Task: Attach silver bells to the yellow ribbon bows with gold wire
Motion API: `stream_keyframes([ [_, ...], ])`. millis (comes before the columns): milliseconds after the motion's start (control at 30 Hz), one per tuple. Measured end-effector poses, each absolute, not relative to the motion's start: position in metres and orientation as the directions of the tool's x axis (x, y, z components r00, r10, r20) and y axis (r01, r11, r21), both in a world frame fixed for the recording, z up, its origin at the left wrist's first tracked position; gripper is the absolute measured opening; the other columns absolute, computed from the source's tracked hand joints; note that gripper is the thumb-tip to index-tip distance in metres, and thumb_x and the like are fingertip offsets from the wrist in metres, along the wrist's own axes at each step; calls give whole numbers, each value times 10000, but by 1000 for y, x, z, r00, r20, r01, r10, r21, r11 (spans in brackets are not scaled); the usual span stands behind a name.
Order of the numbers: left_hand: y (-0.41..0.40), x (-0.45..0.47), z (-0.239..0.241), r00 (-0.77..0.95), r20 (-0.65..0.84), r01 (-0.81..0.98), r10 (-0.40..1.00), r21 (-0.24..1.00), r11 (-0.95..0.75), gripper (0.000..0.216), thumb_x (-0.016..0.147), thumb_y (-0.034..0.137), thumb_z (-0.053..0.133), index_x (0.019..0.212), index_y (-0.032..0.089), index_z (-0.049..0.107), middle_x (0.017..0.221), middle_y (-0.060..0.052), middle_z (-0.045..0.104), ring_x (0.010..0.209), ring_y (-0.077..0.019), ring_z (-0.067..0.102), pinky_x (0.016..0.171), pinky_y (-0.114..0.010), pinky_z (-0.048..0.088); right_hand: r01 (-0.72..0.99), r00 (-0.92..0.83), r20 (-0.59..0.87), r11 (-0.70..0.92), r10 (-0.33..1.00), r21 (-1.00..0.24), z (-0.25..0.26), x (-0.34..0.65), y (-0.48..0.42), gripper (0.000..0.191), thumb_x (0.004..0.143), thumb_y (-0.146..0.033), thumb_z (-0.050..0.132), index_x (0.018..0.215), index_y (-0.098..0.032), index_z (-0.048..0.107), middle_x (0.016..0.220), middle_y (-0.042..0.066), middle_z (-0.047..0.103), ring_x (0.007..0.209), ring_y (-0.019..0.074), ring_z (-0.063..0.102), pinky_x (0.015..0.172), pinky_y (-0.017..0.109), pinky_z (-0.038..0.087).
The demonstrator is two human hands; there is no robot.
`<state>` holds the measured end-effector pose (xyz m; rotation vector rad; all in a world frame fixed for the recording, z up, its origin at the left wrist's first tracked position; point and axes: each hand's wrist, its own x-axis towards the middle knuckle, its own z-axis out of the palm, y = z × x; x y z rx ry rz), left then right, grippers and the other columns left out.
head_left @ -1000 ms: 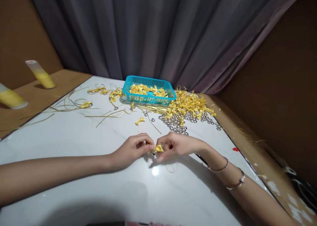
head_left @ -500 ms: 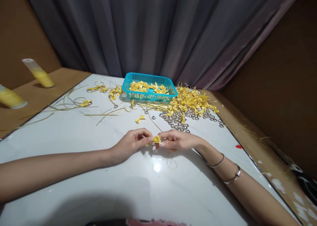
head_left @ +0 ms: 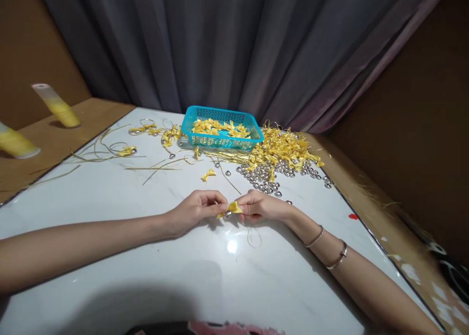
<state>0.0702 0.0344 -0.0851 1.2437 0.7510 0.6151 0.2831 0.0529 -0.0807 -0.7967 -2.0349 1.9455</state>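
Observation:
A yellow ribbon bow (head_left: 234,207) is stretched between my two hands above the white tabletop. A small silvery bell-like piece (head_left: 227,214) sits at the bow's front. My left hand (head_left: 198,210) pinches the bow's left end between thumb and forefinger. From the other side, my right hand (head_left: 258,207) grips the right end, its fingers curled. Below my right hand a thin gold wire loop (head_left: 254,237) hangs or lies; which of the two I cannot tell. Another yellow bow (head_left: 208,174) lies on the table just beyond my left hand.
A teal basket (head_left: 223,143) holding yellow bows stands at the back. Right of it are a heap of yellow bows (head_left: 282,146) and scattered silver pieces (head_left: 262,178). Gold wires (head_left: 161,168) lie leftward. Yellow ribbon rolls (head_left: 60,111) stand on the left ledge.
My right hand has shifted slightly left and its fingers have closed in on the bow. The silvery piece now shows more clearly. My left hand has barely moved.

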Motion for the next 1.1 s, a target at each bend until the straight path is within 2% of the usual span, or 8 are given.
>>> stream_keyframes([
  [167, 33, 70, -86, 630, -149, -18, 762, 978, 206, 216, 734, 343, 658, 736, 135, 598, 638, 21, 522, 596, -98, 438, 547, -231, 312, 284, -822, -165, 141, 546, -949, -78, 283, 54, 385, 887, -405, 473, 641, -120, 551, 439, -89, 316, 395, 45, 267, 404, 213, 203],
  [233, 32, 71, -85, 624, -145, 1, 768, 983, 185, 219, 747, 348, 645, 742, 135, 597, 640, 23, 519, 592, -97, 429, 544, -231, 308, 301, -833, -186, 144, 521, -943, -77, 285, 55, 375, 882, -411, 483, 691, -105, 586, 452, -90, 320, 407, 45, 273, 408, 209, 208],
  [333, 30, 72, -83, 599, -114, 41, 793, 993, 112, 223, 780, 357, 608, 753, 136, 600, 660, 18, 529, 607, -101, 429, 559, -233, 323, 306, -858, -216, 124, 467, -944, -73, 289, 54, 321, 800, -408, 613, 811, -88, 622, 459, -107, 312, 419, 40, 251, 411, 199, 201],
  [400, 29, 72, -82, 581, -71, 71, 811, 997, 36, 216, 798, 349, 586, 754, 139, 601, 678, 12, 543, 633, -108, 447, 591, -239, 345, 302, -845, -214, 107, 491, -947, -69, 289, 51, 339, 762, -416, 655, 834, -87, 620, 468, -110, 316, 427, 38, 238, 407, 196, 191],
  [533, 27, 72, -82, 550, 16, 120, 835, 988, -97, 206, 818, 338, 562, 756, 146, 602, 714, 1, 569, 695, -125, 482, 652, -253, 366, 314, -772, -211, 71, 600, -947, -62, 281, 43, 351, 801, -443, 601, 758, -95, 614, 466, -98, 324, 411, 37, 240, 378, 196, 169],
  [633, 26, 72, -83, 539, 20, 155, 842, 980, -122, 218, 823, 351, 552, 769, 148, 608, 723, -6, 575, 701, -133, 482, 647, -259, 364, 327, -735, -218, 54, 642, -943, -62, 275, 39, 321, 790, -419, 624, 723, -105, 612, 445, -104, 304, 399, 37, 231, 366, 195, 162],
  [900, 26, 71, -86, 567, 9, 194, 823, 970, -145, 205, 807, 349, 567, 768, 156, 628, 781, -20, 589, 742, -150, 505, 687, -279, 379, 319, -735, -197, 74, 649, -945, -64, 273, 37, 262, 764, -332, 662, 644, -132, 543, 462, -115, 249, 425, 34, 187, 379, 192, 157],
  [1100, 26, 71, -86, 571, 17, 204, 820, 965, -162, 214, 807, 339, 561, 729, 157, 640, 763, -23, 577, 742, -155, 511, 690, -284, 379, 368, -710, -196, 119, 677, -922, -64, 269, 33, 289, 768, -359, 644, 628, -139, 520, 470, -109, 250, 436, 38, 188, 379, 200, 153],
])
